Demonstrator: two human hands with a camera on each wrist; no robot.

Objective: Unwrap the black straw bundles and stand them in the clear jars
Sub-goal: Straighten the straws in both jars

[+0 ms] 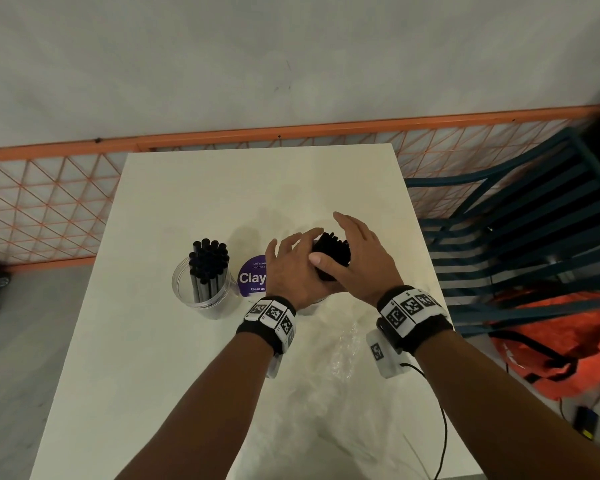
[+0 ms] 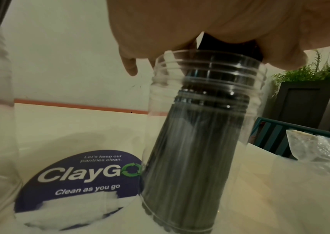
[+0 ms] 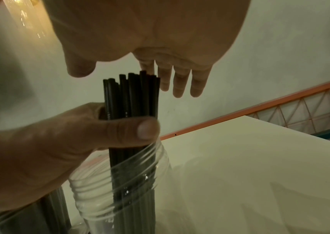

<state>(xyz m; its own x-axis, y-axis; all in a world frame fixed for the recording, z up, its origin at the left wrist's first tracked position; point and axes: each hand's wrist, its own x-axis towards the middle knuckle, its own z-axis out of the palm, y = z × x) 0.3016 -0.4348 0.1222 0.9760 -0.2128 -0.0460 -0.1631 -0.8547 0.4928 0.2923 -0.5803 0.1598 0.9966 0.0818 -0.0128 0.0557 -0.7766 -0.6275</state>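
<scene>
A clear jar [image 1: 205, 289] at the left of the white table [image 1: 257, 185] stands full of black straws [image 1: 208, 261]. To its right, a second clear jar [image 2: 200, 126] takes a black straw bundle [image 3: 132, 95] that stands in it, tilted. My left hand [image 1: 291, 268] grips this bundle just above the jar's rim, thumb [image 3: 138, 129] wrapped across it. My right hand [image 1: 357, 247] hovers over the straw tops with straight fingers [image 3: 180, 79], holding nothing. In the head view both hands hide most of the second jar.
Crumpled clear plastic wrap [image 1: 343, 351] lies on the table in front of the jars. A purple ClayGo sticker [image 1: 252, 277] sits between them. A teal slatted chair [image 1: 516, 237] and an orange bag [image 1: 551, 341] are to the right, and an orange mesh fence [image 1: 49, 202] runs behind.
</scene>
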